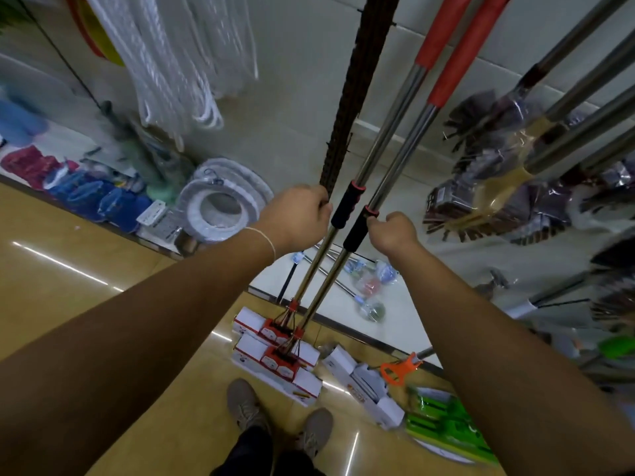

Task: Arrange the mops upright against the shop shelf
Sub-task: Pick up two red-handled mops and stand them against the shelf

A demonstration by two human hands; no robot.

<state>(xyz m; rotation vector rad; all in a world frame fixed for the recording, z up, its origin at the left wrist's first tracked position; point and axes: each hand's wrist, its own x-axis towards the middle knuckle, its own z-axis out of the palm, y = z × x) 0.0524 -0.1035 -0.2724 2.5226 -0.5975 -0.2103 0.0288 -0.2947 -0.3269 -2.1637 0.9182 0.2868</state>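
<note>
while both mops stand upright, l hand [297, 214] grips left mop [343, 209], r hand [393, 231] grips right mop [357, 231].

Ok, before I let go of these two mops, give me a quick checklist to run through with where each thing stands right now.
1. Left hand grips the left mop: cannot tell, its fingers curl beside the shaft and a dark braided pole.
2. Right hand holds the right mop beside its black foam sleeve: ok.
3. Both mop heads down on the floor: ok, they sit side by side.
4. Shafts upright and parallel: ok.
5. Handle tops resting on the shelf: cannot tell, they run out of frame.
6. Floor clear around the heads: not ok, white boxes lie close by.
</note>
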